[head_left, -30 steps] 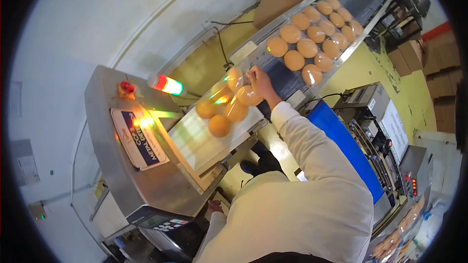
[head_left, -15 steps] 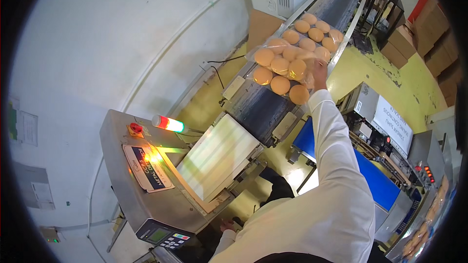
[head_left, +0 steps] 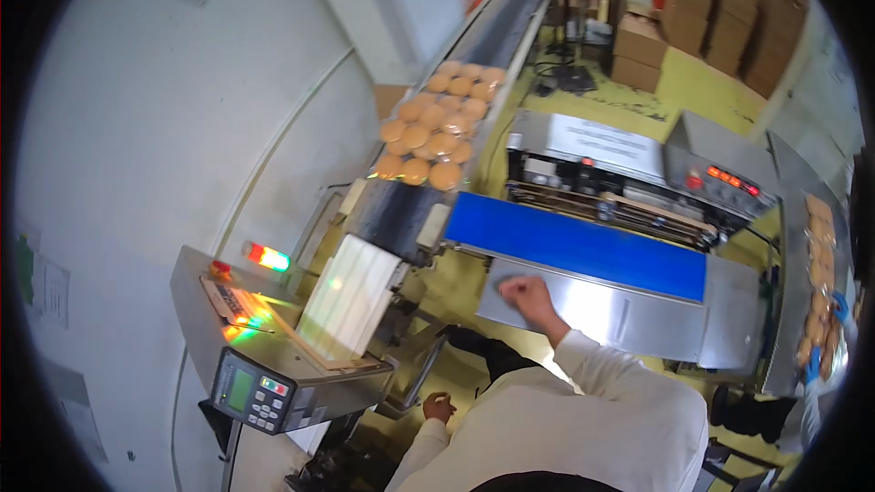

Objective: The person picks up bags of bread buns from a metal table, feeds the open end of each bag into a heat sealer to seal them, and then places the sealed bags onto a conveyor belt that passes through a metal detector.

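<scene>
My right hand is over a bare metal shelf, just in front of a blue belt. Motion smears its fingers, and I see nothing held. Low beside my body hangs my left hand, its fingers loosely bent and partly apart, with nothing in them. Clear packs of round golden-brown buns lie on a dark conveyor up and left of my right hand, out of touch with it. Between that conveyor and the metal detector runs a white belt.
A sealing machine stands behind the blue belt. At the far right, a person's blue-gloved hand is by more packed buns on a metal table. Cardboard boxes are stacked at the back, and a wall borders the left.
My right hand has left the bun packs and come back toward me, over the metal shelf. The view has swung right, bringing in the sealing machine and the other person's gloved hands.
</scene>
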Available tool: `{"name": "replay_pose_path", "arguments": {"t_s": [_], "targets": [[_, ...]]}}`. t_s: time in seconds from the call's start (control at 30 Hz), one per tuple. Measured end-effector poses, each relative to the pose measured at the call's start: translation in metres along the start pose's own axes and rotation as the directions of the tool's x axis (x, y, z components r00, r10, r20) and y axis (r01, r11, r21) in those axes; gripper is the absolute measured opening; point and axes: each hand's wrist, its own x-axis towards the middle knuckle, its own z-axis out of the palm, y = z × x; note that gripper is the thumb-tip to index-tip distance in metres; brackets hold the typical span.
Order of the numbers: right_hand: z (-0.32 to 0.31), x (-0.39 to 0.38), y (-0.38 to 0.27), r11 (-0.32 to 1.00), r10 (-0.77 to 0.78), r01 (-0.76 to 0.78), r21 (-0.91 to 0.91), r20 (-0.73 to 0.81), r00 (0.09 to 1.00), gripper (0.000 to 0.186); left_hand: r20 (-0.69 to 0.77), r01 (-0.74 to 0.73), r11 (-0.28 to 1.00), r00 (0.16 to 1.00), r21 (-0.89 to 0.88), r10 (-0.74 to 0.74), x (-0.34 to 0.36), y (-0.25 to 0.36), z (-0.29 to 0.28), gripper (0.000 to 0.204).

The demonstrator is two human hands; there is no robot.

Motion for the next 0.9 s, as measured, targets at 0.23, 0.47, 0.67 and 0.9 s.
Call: {"name": "replay_pose_path", "arguments": {"t_s": [0.23, 0.47, 0.67, 0.9], "targets": [[-0.145, -0.173, 0.041, 0.975, 0.05, -0.086, -0.203, -0.175, 0.983, 0.01, 0.025, -0.668, 0.734, 0.738, -0.12, 0.675, -0.069, 0.214, 0.1, 0.026], [-0.405, -0.254, 0.031, 0.979, -0.03, -0.143, -0.144, -0.801, 0.599, 0.01, 0.524, -0.311, 0.859, 0.691, -0.407, 0.498, -0.157, 0.27, 0.216, 0.027], [-0.715, -0.372, 0.048, 0.799, -0.319, -0.505, -0.327, -0.942, 0.105, 0.023, 0.761, -0.405, 0.855, 0.425, -0.325, 0.491, -0.202, 0.333, 0.361, 0.027], [-0.978, -0.511, 0.11, -0.347, -0.447, -0.609, -0.713, -0.446, 0.776, 0.044, 0.843, -0.474, 0.788, 0.158, -0.392, 0.515, -0.277, 0.442, 0.601, 0.021]]}}
